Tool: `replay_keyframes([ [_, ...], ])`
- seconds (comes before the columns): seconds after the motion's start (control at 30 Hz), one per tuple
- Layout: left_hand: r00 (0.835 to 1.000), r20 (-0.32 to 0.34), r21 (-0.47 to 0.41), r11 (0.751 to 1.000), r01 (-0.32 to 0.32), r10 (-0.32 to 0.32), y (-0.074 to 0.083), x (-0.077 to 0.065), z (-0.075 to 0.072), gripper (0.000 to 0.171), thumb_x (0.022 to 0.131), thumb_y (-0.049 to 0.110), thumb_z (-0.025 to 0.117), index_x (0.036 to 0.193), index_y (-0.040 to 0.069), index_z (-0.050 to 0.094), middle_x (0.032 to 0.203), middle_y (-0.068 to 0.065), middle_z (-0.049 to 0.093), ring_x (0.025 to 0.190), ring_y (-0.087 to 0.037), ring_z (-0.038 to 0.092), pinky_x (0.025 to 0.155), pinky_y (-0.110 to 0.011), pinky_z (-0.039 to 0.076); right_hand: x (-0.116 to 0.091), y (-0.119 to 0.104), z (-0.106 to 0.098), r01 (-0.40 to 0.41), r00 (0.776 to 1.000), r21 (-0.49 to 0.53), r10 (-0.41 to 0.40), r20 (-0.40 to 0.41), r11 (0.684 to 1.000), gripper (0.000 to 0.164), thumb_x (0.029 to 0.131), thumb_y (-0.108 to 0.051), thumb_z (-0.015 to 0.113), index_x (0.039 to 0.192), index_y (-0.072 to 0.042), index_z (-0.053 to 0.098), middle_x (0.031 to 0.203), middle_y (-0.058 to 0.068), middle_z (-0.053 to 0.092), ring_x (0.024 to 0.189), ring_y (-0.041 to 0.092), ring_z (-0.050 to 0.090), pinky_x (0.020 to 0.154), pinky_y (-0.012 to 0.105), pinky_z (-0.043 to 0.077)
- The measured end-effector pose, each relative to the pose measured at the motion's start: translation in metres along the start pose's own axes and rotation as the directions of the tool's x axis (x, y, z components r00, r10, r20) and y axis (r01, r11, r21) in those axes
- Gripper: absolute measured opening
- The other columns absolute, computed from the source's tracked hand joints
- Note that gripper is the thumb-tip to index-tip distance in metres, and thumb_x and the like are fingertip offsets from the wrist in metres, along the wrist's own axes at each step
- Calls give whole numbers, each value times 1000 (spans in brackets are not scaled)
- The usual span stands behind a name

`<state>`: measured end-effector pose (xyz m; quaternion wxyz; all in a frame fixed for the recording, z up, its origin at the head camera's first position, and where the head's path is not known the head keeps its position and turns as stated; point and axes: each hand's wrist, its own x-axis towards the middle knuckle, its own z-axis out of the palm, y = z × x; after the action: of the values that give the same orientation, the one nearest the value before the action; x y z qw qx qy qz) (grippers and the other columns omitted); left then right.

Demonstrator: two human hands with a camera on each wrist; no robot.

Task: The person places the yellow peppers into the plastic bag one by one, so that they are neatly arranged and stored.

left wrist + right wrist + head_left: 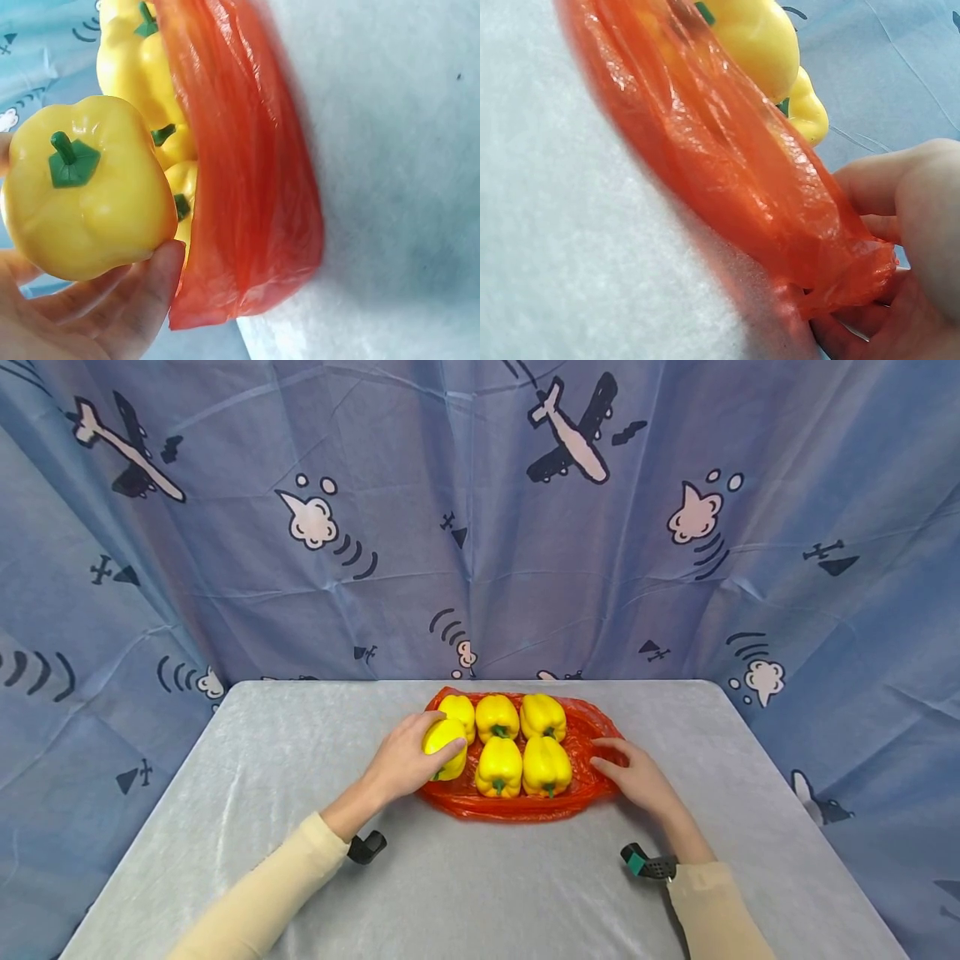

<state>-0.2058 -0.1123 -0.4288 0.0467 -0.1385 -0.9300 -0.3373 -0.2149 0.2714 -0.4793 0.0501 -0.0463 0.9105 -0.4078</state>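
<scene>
My left hand (pixel 405 756) grips a yellow bell pepper (pixel 447 748) with a green stem, thumb on one side and fingers on the other, over the left end of a red plastic bag (pixel 517 810). In the left wrist view the pepper (pixel 90 187) shows its stem towards the camera, beside the bag's side. Several more yellow peppers (pixel 498 767) lie in two rows on the spread bag. At its right end, my right hand (pixel 641 777) has its thumb and curled fingers around the bag's crumpled edge (pixel 847 277).
The bag lies near the back edge of a table with a pale grey cover (pixel 480 893). Behind the table hangs a blue curtain (pixel 405 527) printed with planes and clouds. Both wrists wear dark straps with small devices (pixel 366 847).
</scene>
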Motion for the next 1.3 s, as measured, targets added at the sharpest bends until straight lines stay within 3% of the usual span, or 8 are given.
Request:
replay_keyframes([
  [0.4, 1000, 25, 4, 1000, 8, -8, 0, -2, 13, 70, 93, 62, 62, 142, 12, 57, 141, -12, 57, 128, -34, 55, 107, -52, 43, 1, -1, -1, 13, 1000, -6, -13, -6, 1000, 48, 101, -30, 63, 141, -3, 56, 149, 28, 46, 140, 49, 35, 113, 69, 24],
  [0.67, 1000, 16, 34, 999, 5, -6, -1, -2, 23, 71, 93, 62, 61, 141, 11, 56, 134, -14, 59, 117, -34, 59, 100, -51, 48, -1, -1, 0, 28, 1000, -3, -28, -12, 1000, 47, 101, -28, 63, 140, -2, 57, 148, 28, 48, 140, 49, 36, 114, 69, 24],
  [1.13, 998, 4, 79, 995, 65, -66, 4, -2, 33, 71, 94, 63, 59, 139, 9, 55, 121, -17, 61, 102, -35, 63, 84, -51, 52, -1, 0, 0, 28, 999, 4, -28, -23, 1000, 45, 101, -28, 64, 139, -3, 58, 147, 28, 48, 140, 49, 36, 114, 68, 24],
  [1.3, 995, 32, 105, 991, 86, -90, 4, -2, 34, 74, 93, 63, 60, 139, 6, 54, 112, -16, 59, 89, -34, 60, 75, -49, 51, -2, -2, 0, 18, 1000, 8, -18, -19, 1000, 46, 101, -28, 63, 139, -3, 57, 148, 28, 48, 140, 49, 35, 114, 67, 23],
])
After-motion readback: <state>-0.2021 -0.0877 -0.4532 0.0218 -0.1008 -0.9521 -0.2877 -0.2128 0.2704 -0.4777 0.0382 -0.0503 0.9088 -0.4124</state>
